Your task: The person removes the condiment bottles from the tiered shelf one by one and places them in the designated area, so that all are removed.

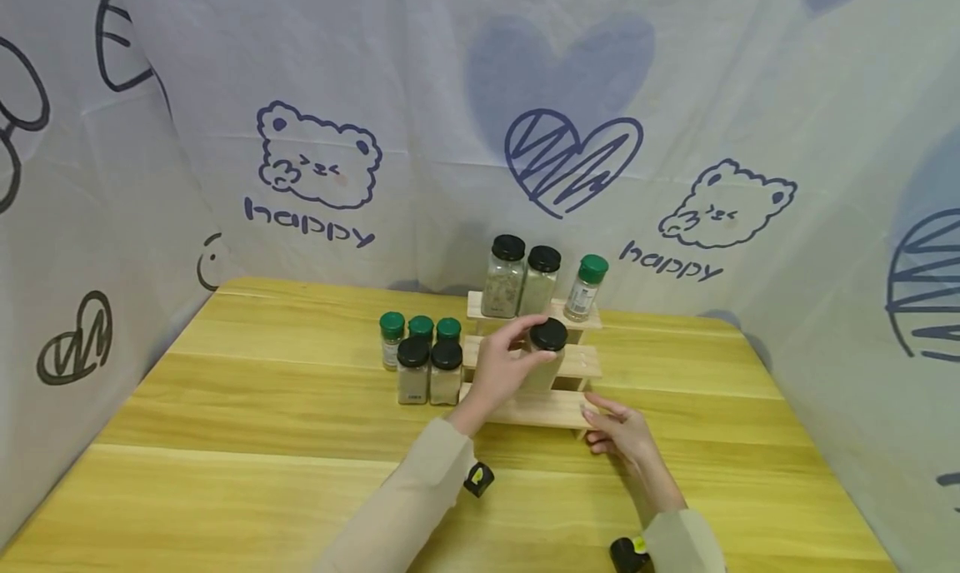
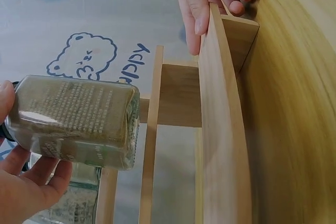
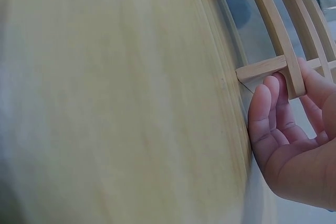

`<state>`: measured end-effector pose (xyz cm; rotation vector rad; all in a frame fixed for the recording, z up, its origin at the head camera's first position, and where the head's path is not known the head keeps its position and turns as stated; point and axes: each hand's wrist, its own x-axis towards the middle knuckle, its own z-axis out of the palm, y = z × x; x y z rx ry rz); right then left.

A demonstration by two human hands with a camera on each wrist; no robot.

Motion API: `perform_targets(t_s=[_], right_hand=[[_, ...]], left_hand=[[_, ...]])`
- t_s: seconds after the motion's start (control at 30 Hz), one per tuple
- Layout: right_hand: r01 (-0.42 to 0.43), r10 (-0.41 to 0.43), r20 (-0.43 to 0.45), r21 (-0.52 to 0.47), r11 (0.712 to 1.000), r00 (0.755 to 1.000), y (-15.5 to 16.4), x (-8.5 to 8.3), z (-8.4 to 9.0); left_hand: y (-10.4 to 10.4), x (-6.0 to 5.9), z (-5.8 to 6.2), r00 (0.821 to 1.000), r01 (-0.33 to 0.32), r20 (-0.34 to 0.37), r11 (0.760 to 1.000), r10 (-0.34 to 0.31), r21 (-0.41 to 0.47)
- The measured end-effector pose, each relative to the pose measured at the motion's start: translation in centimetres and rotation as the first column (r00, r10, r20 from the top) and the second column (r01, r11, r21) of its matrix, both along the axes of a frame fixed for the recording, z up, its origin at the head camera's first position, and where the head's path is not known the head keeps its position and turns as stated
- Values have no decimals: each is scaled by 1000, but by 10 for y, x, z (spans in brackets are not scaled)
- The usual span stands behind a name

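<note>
My left hand (image 1: 498,373) holds a square glass spice jar (image 2: 76,121) near its black lid, fingers and thumb on opposite sides. In the left wrist view the jar is in front of the upper boards, with printed text on its side and a greenish-brown filling. A three-step wooden rack (image 1: 528,409) stands on the table. At the right end of its lowest step, my right hand (image 1: 626,434) pinches the board (image 3: 283,51), thumb above and fingers beneath. On the top step are two black-lidded jars (image 1: 503,283) and a green-capped bottle (image 1: 582,294).
Left of the rack, two black-lidded jars (image 1: 413,377) stand in front of three green-capped bottles (image 1: 392,336). The wooden table (image 1: 247,406) meets a printed cloth (image 1: 442,165) hanging behind it and at both sides.
</note>
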<state>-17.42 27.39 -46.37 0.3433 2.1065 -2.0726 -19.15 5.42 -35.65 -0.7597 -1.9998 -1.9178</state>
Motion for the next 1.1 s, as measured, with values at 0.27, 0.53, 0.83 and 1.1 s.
perform_targets(t_s=[0.27, 0.53, 0.83, 1.1], right_hand=[[-1, 1, -4, -14, 1000, 1000, -1, 1, 2], [-13, 13, -15, -18, 1000, 1000, -1, 1, 2], [-11, 11, -5, -12, 1000, 1000, 1, -1, 0], [-2, 2, 0, -21, 1000, 1000, 1, -1, -2]], left_hand=[[-12, 10, 2, 1000, 12, 20, 1000, -12, 5], [-24, 12, -5, 1000, 17, 8, 1000, -17, 17], [-36, 14, -10, 1000, 20, 8, 1000, -20, 15], [-48, 18, -15, 999, 1, 37, 1000, -1, -1]])
